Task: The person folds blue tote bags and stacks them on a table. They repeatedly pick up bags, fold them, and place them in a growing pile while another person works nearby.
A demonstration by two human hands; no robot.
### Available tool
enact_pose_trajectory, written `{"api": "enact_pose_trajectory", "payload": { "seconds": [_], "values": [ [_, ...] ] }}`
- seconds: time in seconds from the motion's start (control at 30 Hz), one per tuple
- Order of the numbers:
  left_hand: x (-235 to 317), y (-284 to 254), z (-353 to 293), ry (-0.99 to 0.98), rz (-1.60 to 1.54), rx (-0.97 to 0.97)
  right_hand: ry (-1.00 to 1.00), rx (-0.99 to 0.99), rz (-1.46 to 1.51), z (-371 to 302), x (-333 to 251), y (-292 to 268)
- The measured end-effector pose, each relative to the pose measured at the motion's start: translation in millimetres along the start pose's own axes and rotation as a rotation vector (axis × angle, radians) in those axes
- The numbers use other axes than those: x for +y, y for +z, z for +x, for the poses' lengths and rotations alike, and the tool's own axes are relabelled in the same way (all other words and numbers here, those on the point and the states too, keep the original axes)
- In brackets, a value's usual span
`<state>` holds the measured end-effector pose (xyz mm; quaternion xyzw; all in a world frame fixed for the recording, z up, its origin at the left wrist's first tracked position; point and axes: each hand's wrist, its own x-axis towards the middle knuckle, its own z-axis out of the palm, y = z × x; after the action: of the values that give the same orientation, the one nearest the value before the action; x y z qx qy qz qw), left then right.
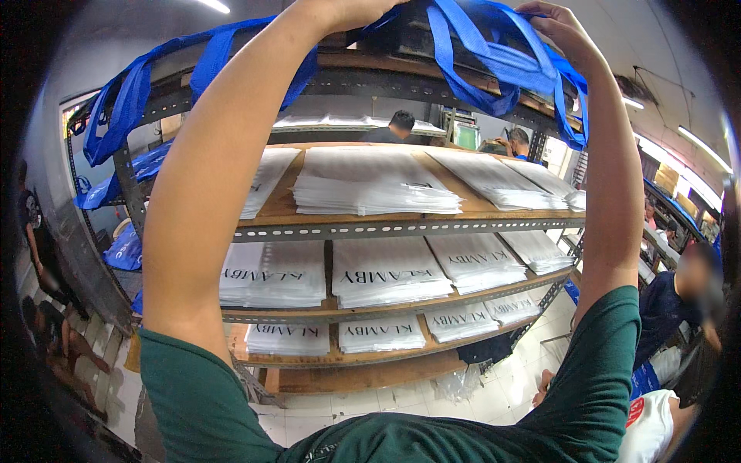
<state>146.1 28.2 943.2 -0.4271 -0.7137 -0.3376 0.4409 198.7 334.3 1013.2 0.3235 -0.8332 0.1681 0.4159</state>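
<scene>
Both arms reach up to the top of an open shelving rack (417, 229). The left hand (363, 11) is cut by the upper border, and whether it is spread or pinching cannot be told. The right hand (554, 25) shows its fingers partly bent beside blue fabric straps (529, 71); whether it grips them cannot be told. The straps lie along the top shelf, loops hanging over its front edge between the forearms and farther to the left.

Below, between the arms, open room lies before the rack's perforated metal edges. White flat packs (370, 185) stand in stacks on three wooden shelves, narrow gaps dividing neighbouring stacks; the middle stack on the upper shelf reaches the front edge.

Large dark capitals mark the packs on the two lower shelves; the upper ones show only partial lettering. Small pale print marks the wearer's green shirt (401, 440).

A wooden board (370, 376) lies at the rack's base above a pale tiled floor (370, 405), with clear plastic (459, 383) at its right. Co-workers appear behind the rack and at both sides; tube lights (705, 148) line the ceiling at right.
</scene>
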Motion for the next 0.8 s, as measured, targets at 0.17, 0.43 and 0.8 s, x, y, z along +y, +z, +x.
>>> {"api": "enact_pose_trajectory", "payload": {
  "seconds": [0.17, 0.43, 0.8],
  "values": [
    [-13, 26, 12, -0.001, 0.043, 0.034, 0.140, 0.114, -0.283, -7, 5, 24],
    [0, 0, 3, 0.057, -0.123, 0.228, -0.179, 0.070, -0.538, 4, 32, 27],
    [18, 126, -274, 0.454, -1.148, 1.134, -0.003, 1.428, -0.602, -263, -48, 129]
  ]
}}
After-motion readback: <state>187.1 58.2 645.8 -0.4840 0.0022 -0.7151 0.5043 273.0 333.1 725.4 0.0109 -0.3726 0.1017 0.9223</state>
